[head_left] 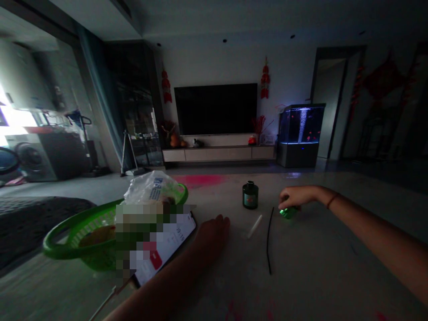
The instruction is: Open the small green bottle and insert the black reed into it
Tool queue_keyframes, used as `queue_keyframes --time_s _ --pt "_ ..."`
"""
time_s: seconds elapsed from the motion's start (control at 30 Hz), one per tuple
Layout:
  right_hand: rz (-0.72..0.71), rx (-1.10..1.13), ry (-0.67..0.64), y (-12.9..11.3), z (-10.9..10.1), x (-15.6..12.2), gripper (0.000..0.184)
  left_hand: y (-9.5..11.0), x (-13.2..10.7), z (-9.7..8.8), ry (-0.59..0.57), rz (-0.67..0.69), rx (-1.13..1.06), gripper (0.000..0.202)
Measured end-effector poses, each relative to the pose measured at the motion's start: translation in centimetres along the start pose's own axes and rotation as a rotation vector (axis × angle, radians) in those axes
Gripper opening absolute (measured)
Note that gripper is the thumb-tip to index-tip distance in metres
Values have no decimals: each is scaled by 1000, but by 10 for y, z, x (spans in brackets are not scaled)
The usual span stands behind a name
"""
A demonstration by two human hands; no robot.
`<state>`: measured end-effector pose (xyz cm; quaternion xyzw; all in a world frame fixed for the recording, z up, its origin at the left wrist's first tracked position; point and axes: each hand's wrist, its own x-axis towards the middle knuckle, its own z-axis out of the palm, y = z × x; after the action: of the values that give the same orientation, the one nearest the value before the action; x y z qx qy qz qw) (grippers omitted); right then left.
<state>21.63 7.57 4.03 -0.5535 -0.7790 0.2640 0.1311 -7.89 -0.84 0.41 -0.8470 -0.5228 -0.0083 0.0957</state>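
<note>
Under the right hand point(294, 197): small green object point(289, 213), fingers gripping it. Left hand point(214, 229) lies flat, empty. Dark bottle point(250, 195) between them, capped.

Looks like a home living room, dimly lit. Has a wall-mounted television point(216, 108) above a low cabinet point(219, 154), red hanging ornaments point(265, 82) either side, a glowing fish tank point(302, 125) by a doorway point(331, 107), and a washing machine point(31, 158) in a bright side area.
</note>
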Motion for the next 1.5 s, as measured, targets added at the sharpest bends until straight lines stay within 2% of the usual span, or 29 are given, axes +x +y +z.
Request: queue_keyframes --time_s 0.07,0.1,0.17,0.23,0.37,0.43,0.57,0.63,0.73,0.83,0.97,1.03,1.17,1.27,1.37,1.5 --pt "-31 308 -212 -13 1 -3 29 0 0 -1 -1 -10 -2 30" --pt "-54 451 -260 -18 3 -3 33 1 0 -2 -6 -19 -4 30" --pt "-87 687 -230 -26 7 -1 34 1 0 -3 -21 -34 -15 29" --pt "-89 855 -97 -31 13 7 33 2 -1 -4 -33 -42 -26 28" --pt "-37 1036 442 -34 20 31 26 2 -1 -4 -16 -28 -13 28" --pt "-43 1076 645 -35 20 41 24 2 -1 -4 -15 -28 -1 28" --pt "-118 1025 803 -45 20 50 15 2 0 -4 -40 -32 1 27" --pt "-179 890 885 -53 23 53 17 2 0 -3 -31 -28 2 27" --pt "-310 581 962 -62 32 58 31 2 0 -2 -10 -16 -1 27" --pt "-388 386 901 -64 43 63 32 2 -1 -3 -4 -22 -6 27" --pt "-419 320 814 -58 56 64 27 3 -1 -5 -33 -35 -4 26" --pt "-422 306 778 -54 60 62 32 3 -1 -5 -33 -27 -7 26" --pt "-398 382 656 -44 69 59 69 2 -1 -3 14 -16 9 26" --pt "-348 476 570 -37 72 60 92 3 -1 -3 0 -19 -2 26" --pt "-330 527 490 -35 75 57 98 4 -1 -6 -26 -32 -5 26" --pt "-354 609 343 -40 78 39 91 5 -2 -9 -28 -51 -23 26"
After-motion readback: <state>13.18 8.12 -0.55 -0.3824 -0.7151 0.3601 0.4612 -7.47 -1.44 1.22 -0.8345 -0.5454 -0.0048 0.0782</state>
